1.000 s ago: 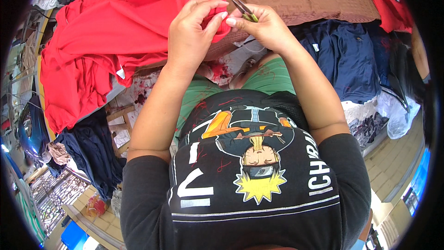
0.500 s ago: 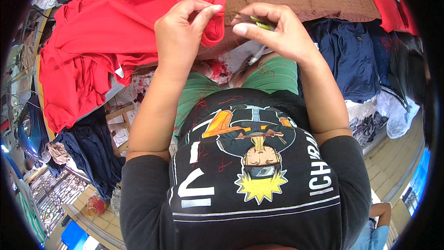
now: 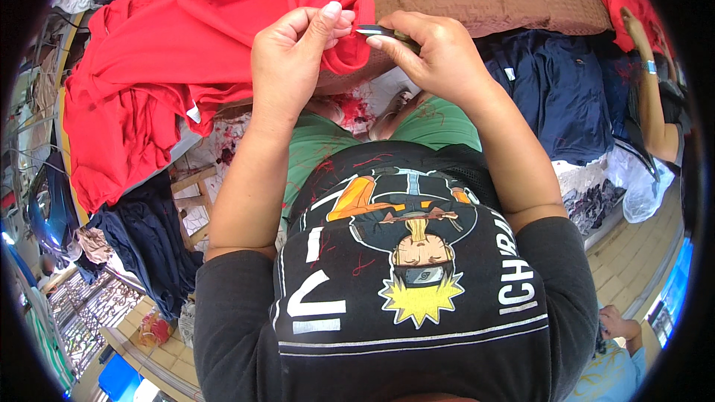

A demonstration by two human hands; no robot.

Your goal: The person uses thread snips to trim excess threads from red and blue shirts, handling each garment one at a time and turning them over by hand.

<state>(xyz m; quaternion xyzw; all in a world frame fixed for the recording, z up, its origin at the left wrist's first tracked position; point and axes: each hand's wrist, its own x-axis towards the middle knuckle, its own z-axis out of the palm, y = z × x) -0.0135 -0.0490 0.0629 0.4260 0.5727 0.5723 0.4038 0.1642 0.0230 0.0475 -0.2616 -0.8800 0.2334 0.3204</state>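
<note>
- Red garment [image 3: 171, 67] lies heaped at left, its edge raised to centre.
- Left hand [image 3: 290, 67] pinches that edge between thumb and fingers.
- Right hand [image 3: 439, 56] grips small snips [image 3: 376, 30], their tip touching the cloth.
- Navy clothes [image 3: 558, 89] lie right.

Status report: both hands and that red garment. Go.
Left hand pinching edge of red garment. Right hand holding small dark snipping tool at that edge. Nothing in the way; navy clothes lie off right.

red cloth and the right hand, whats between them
A small dark tool, pinched in the right hand, bridges to the red cloth held by the left hand; head view.
</note>
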